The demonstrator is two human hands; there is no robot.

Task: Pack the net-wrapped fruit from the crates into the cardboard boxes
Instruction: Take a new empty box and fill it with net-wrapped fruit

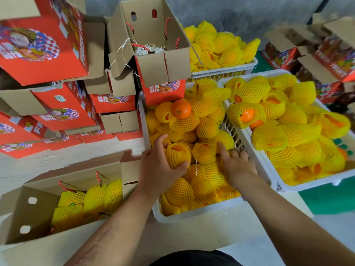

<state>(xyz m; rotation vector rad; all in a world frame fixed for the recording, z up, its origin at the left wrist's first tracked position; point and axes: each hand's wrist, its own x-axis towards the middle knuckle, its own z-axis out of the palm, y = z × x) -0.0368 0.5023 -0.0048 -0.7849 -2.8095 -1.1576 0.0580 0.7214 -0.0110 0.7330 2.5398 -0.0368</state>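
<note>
Grey wall (240, 14) behind, green floor patch (330, 198) at right.

We can read "FRESH FRUIT" in pale capitals on the red face of an open cardboard box (276, 58) at the far right, and "FRUIT" again on the red side of the blurred box (335, 63) just right of it. The first letters "FR" show on a red box (36, 129) in the left stack. Large white characters on the other red boxes (163, 88) are too blurred for us to read
</note>
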